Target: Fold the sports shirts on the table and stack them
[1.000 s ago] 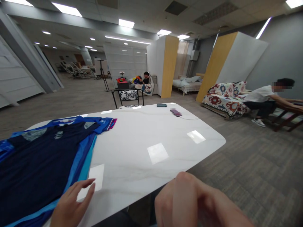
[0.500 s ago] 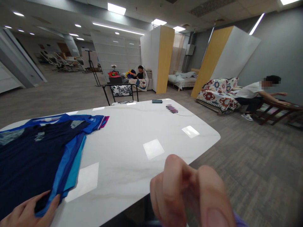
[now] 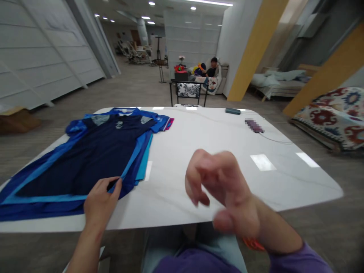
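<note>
A navy T-shirt with grey shoulder patches lies spread on top of several blue shirts at the left of the white table. A lighter blue layer and a turquoise shirt stick out along its right side. My left hand is at the lower right corner of the pile, thumb and fingers pinching the shirt edge there; how many layers they hold is hidden. Raised over the table's front edge, right of the pile, my right hand is slightly blurred, its curled fingers apart from the thumb and nothing between them.
On the table, a dark case and a purple, blurred-out object with a thin cable lie at the far right. Behind the table stands a chair. A person sits on a sofa farther back. A patterned sofa stands at right.
The view has swung left and shows more of the shirts. My right hand has moved away from the camera, its fingers and thumb now apart. My left hand stays at the shirt corner.
</note>
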A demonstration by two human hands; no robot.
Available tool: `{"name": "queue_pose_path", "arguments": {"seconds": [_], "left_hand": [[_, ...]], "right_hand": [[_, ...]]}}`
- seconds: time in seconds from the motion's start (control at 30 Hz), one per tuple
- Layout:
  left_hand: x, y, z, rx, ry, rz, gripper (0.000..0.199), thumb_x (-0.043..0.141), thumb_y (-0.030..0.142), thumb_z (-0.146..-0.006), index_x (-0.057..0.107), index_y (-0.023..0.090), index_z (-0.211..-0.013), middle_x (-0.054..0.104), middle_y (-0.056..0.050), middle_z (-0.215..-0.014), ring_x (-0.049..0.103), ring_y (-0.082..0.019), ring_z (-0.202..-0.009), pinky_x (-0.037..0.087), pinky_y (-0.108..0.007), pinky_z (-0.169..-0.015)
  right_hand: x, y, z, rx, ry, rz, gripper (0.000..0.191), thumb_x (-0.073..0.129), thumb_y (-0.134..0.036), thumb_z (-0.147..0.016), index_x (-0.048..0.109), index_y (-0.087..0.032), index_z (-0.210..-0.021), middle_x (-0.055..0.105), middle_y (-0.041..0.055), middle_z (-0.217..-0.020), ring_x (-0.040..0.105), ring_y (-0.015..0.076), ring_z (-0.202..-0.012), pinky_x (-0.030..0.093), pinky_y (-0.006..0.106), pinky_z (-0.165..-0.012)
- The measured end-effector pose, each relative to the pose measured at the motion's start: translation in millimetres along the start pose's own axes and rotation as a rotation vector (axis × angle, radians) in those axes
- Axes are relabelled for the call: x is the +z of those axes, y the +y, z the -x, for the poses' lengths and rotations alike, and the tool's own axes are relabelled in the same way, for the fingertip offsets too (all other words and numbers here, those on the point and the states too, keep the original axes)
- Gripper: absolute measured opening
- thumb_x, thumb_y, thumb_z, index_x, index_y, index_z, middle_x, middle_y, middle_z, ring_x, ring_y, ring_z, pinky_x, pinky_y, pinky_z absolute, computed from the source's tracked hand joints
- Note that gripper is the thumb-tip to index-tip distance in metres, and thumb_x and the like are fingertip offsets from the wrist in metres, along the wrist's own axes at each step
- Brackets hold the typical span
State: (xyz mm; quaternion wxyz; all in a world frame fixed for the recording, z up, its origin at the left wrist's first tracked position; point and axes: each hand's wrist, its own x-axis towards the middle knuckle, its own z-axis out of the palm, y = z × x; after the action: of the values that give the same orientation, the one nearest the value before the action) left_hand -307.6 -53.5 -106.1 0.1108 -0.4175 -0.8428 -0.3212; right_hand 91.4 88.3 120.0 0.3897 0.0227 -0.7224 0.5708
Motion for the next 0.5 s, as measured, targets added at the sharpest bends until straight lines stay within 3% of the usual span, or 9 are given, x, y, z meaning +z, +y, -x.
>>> {"name": "queue_pose_path", "arguments": {"seconds": [0.03,0.07,0.13,0.2,0.27,0.37,0.5], "left_hand": [[-5.9,4,0,0.023,0.014,0.001,0.032,0.059,0.054,-0.108,0.079,0.032,-0.119,0.079,-0.002,-0.12,0.075,-0.03,-0.117,0.056,-0.041,-0.101],[-11.2,8,-1,0.037,0.025,0.007,0.033,0.059,0.053,-0.11,0.079,0.03,-0.12,0.079,-0.004,-0.12,0.075,-0.029,-0.115,0.056,-0.04,-0.1],[-19.3,10,-4,0.03,0.021,0.036,0.035,0.059,0.053,-0.111,0.081,0.028,-0.119,0.079,-0.005,-0.12,0.076,-0.027,-0.112,0.056,-0.039,-0.097],[-23.3,7,-8,0.014,-0.027,0.085,0.034,0.062,0.055,-0.111,0.082,0.028,-0.119,0.079,-0.005,-0.118,0.076,-0.026,-0.109,0.057,-0.037,-0.096],[-23.0,2,-13,0.01,-0.107,0.113,0.035,0.065,0.057,-0.109,0.081,0.028,-0.121,0.079,-0.004,-0.118,0.076,-0.025,-0.108,0.058,-0.037,-0.096],[-17.2,-7,-15,0.0,-0.174,0.036,0.032,0.067,0.051,-0.109,0.08,0.027,-0.124,0.079,-0.006,-0.117,0.075,-0.028,-0.108,0.058,-0.041,-0.094],[-9.8,-15,-11,0.015,-0.161,-0.062,0.028,0.073,0.043,-0.104,0.079,0.028,-0.128,0.077,-0.007,-0.122,0.074,-0.031,-0.108,0.057,-0.046,-0.093]], "right_hand": [[-8,33,-27,-0.02,-0.078,-0.057,0.057,0.082,-0.05,-0.099,0.063,-0.053,-0.153,0.06,0.0003,-0.102,0.053,0.0165,-0.074,0.053,0.032,-0.066],[-16,70,-53,0.046,-0.142,-0.026,0.05,0.083,-0.048,-0.099,0.069,-0.043,-0.148,0.062,0.0004,-0.103,0.055,0.0155,-0.078,0.055,0.031,-0.072],[-27,149,-105,0.274,-0.224,0.13,0.044,0.078,-0.048,-0.103,0.073,-0.029,-0.142,0.068,0.0021,-0.107,0.06,0.0143,-0.082,0.057,0.03,-0.077],[-31,225,-153,0.507,-0.189,0.359,0.037,0.075,-0.046,-0.104,0.075,-0.021,-0.133,0.074,0.0044,-0.11,0.066,0.0154,-0.086,0.059,0.029,-0.079],[-29,289,-200,0.646,-0.109,0.551,0.032,0.074,-0.044,-0.105,0.076,-0.018,-0.125,0.079,0.0062,-0.111,0.071,0.0167,-0.091,0.061,0.029,-0.086],[-17,361,-267,0.706,-0.007,0.688,0.035,0.067,-0.045,-0.112,0.075,-0.015,-0.128,0.081,0.0105,-0.12,0.075,0.02,-0.104,0.061,0.036,-0.101],[-4,427,-331,0.746,0.132,0.853,0.045,0.068,-0.048,-0.112,0.069,-0.016,-0.144,0.069,0.0148,-0.149,0.069,0.0287,-0.134,0.057,0.053,-0.118]]}}
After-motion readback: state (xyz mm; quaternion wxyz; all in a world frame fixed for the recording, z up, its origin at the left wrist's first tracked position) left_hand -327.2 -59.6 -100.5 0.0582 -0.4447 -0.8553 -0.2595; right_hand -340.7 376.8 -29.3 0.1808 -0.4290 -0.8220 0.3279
